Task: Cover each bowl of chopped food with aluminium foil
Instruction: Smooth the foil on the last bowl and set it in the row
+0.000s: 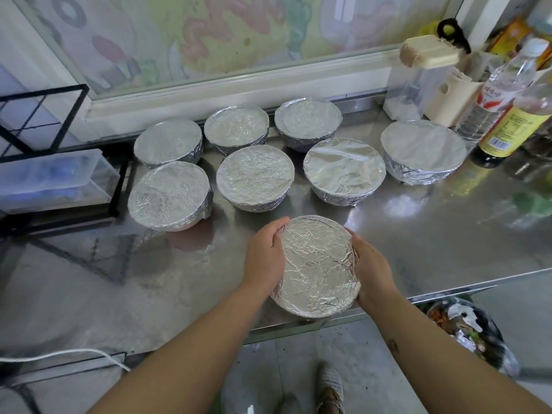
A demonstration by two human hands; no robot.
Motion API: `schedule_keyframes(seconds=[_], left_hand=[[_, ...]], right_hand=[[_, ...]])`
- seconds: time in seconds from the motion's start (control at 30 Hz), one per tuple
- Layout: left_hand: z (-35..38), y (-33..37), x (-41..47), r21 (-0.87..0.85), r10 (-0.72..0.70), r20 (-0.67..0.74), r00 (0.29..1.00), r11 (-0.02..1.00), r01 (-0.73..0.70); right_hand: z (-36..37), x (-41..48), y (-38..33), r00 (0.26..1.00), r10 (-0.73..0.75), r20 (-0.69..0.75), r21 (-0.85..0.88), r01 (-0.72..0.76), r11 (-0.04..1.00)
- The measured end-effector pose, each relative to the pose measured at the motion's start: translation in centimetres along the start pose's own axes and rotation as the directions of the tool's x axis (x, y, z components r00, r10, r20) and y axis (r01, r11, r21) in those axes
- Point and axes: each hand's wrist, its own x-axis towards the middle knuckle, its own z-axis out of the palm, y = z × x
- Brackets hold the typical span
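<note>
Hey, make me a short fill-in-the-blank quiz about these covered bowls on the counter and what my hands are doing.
1. Counting the nearest bowl, ____ covered bowls are in view.
2. The left hand grips its left side; the right hand grips its ____ side.
3. Every bowl is wrapped in aluminium ____.
4. The clear plastic box stands to the ____ of the bowls.
Missing words: eight, right, foil, left.

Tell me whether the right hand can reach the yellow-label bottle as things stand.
Probably yes, once it lets go: the right hand holds the near bowl, and open counter lies between it and the bottle.
</note>
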Motion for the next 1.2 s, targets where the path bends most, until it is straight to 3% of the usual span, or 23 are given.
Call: schedule_keyframes(seconds=[0.07,0.1,0.17,0.2,0.3,0.43,0.53,0.73,0.83,1.0,1.2], left_hand=[[0.0,0.0,0.0,0.001,0.010,0.006,1.000,1.000,-0.010],[-0.2,0.1,0.0,0.002,0.015,0.010,1.000,1.000,-0.015],[-0.7,0.1,0.1,0.018,0.037,0.008,0.999,0.999,-0.037],[-0.9,0.1,0.1,0.028,0.053,0.005,0.999,0.998,-0.053],[-1.3,0.1,0.7,0.061,0.103,0.021,0.994,0.993,-0.104],[-1.4,0.7,2.7,0.130,0.123,0.199,0.972,0.980,-0.150],[-1.2,0.5,3.4,0.143,0.106,0.275,0.955,0.978,-0.150],[-0.9,0.2,2.6,0.061,0.045,0.253,0.966,0.996,-0.063],[-0.9,0.6,2.5,0.025,-0.014,0.271,0.962,1.000,0.007],[-0.5,1.0,2.3,0.034,-0.015,0.235,0.972,0.999,0.008],[-0.1,0.6,2.2,0.050,-0.010,0.214,0.977,0.999,-0.001]], right_hand=[[-0.2,0.1,-0.7,0.998,0.034,0.043,-0.018,-0.034,0.999],[-0.4,0.1,-1.3,0.998,-0.006,0.059,-0.144,0.015,0.989],[-0.6,0.6,-2.7,0.973,-0.210,0.097,-0.532,0.229,0.815],[-0.6,1.0,-3.3,0.945,-0.300,0.134,-0.636,0.314,0.705],[1.3,2.1,-5.0,0.882,-0.347,0.319,-0.709,0.465,0.530],[3.4,3.7,-5.7,0.849,-0.236,0.472,-0.790,0.526,0.315],[3.2,4.3,-5.4,0.852,-0.201,0.483,-0.796,0.523,0.305],[2.9,4.7,-4.8,0.849,-0.208,0.486,-0.793,0.528,0.303],[3.2,4.8,-5.2,0.831,-0.179,0.527,-0.790,0.557,0.257],[4.1,5.5,-5.8,0.790,-0.109,0.603,-0.767,0.612,0.192],[3.7,5.2,-5.2,0.745,-0.190,0.639,-0.733,0.665,0.141]])
